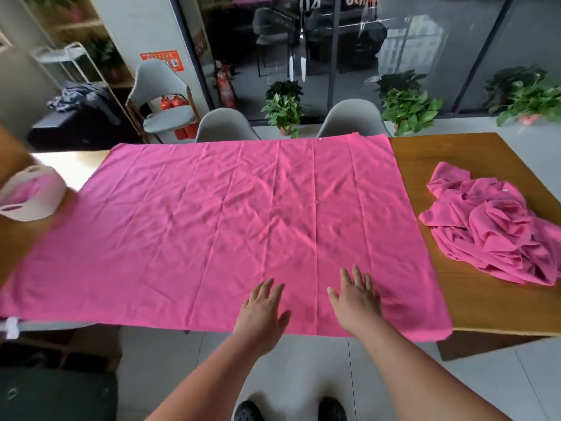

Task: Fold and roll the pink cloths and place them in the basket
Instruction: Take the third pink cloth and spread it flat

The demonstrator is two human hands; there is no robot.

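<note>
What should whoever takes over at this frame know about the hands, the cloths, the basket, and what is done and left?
Left hand: open, fingers straight, on or just above the near part of the spread cloth.
Right hand: the same, beside it.
Spread cloth: flat across the table, creased, not yet folded.
Crumpled pile: pink cloth on the table's right side.
Basket: white, at the table's left end, blurred, with something pink inside.
Done: one cloth laid out.
Left: fold, roll and basket it, then work through the pile.

Wooden table [485, 299], 3 grey chairs [226, 126], glass wall [394, 41], potted plants [283, 112]
</note>
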